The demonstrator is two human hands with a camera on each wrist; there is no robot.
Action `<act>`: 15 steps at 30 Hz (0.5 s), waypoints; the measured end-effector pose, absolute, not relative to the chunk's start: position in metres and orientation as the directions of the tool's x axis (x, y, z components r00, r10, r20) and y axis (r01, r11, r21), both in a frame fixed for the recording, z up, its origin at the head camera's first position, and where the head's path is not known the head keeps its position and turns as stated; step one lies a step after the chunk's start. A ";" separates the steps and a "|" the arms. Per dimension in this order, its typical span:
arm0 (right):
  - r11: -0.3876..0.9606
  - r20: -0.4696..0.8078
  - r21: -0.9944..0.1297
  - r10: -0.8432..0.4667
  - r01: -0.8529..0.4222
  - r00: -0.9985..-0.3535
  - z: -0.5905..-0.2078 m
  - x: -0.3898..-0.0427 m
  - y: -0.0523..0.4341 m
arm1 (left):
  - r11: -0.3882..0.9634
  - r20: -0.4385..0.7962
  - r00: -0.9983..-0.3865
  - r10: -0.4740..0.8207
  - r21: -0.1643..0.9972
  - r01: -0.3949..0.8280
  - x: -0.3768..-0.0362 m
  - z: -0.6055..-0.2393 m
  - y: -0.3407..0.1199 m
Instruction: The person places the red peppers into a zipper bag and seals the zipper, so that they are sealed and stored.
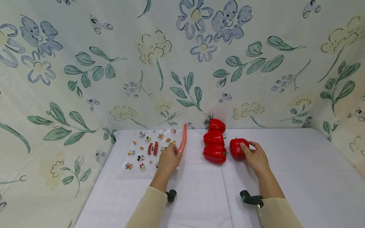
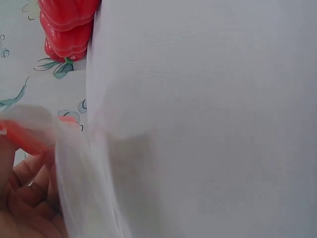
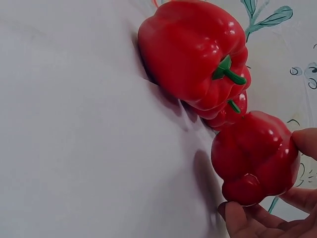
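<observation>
- head view: both forearms in cream sleeves reach forward over a white tabletop (image 1: 199, 196). the left hand (image 1: 169, 159) lies palm down, fingers curled onto the red zip edge of a clear plastic bag (image 1: 148, 152) printed with small cartoon figures; the bag lies flat at the tabletop's back left.
- the right hand (image 1: 255, 157) cups a red pepper (image 1: 237, 147) from its right side, thumb over the top, with the pepper resting on the tabletop.
- three more peppers (image 1: 214, 143) sit in a row just left of it, running back to the floral cloth wall (image 1: 182, 63).
- bare tabletop lies open to the right and in front of the hands.
- left wrist view: blurred; fingers (image 2: 25, 198) pinch the bag's red strip (image 2: 27, 136), with film lifted beside them.
- right wrist view: the fingertips (image 3: 242, 220) and thumb wrap the held pepper (image 3: 255, 161); the neighbouring peppers (image 3: 195, 54) lie close beside it.
</observation>
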State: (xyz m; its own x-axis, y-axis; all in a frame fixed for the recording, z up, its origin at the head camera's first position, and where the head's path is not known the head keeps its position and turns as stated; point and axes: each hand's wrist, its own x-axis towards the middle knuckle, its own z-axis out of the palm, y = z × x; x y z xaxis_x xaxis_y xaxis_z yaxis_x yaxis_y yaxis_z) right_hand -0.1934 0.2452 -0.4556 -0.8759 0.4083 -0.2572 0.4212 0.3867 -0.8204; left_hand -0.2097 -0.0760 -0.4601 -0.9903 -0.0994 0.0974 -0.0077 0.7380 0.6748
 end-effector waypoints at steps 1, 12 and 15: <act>0.379 -0.255 -0.825 0.412 0.420 -0.875 -0.455 -0.193 0.245 | 0.736 0.105 -0.989 -0.105 0.677 -0.006 -0.210 -0.459 -0.076; 0.304 -0.197 -0.889 0.423 0.343 -0.884 -0.449 -0.188 0.245 | 0.767 0.221 -0.967 -0.123 0.640 0.049 -0.207 -0.452 -0.079; 0.289 -0.180 -0.901 0.429 0.323 -0.885 -0.446 -0.187 0.245 | 0.771 0.270 -0.953 -0.137 0.633 0.069 -0.205 -0.452 -0.079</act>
